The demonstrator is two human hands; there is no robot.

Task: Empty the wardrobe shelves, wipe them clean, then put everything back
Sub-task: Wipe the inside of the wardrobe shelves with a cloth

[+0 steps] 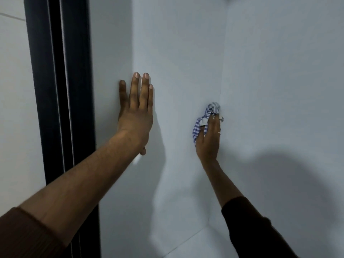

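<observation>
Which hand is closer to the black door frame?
Left. The left hand rests flat on the white panel right beside the black door frame; the right hand, holding the checked cloth, is farther away.

Dim, cool light from behind throws soft arm shadows on the white panels; edges bend slightly.

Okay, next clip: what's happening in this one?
A person is wiping the inside of a white wardrobe. The right hand presses a blue-and-white checked cloth against an inner panel, close to the vertical corner seam. The left hand lies flat with straight fingers on the side panel's front edge, apparently for support. No clothes or other items show in the visible compartment.
</observation>
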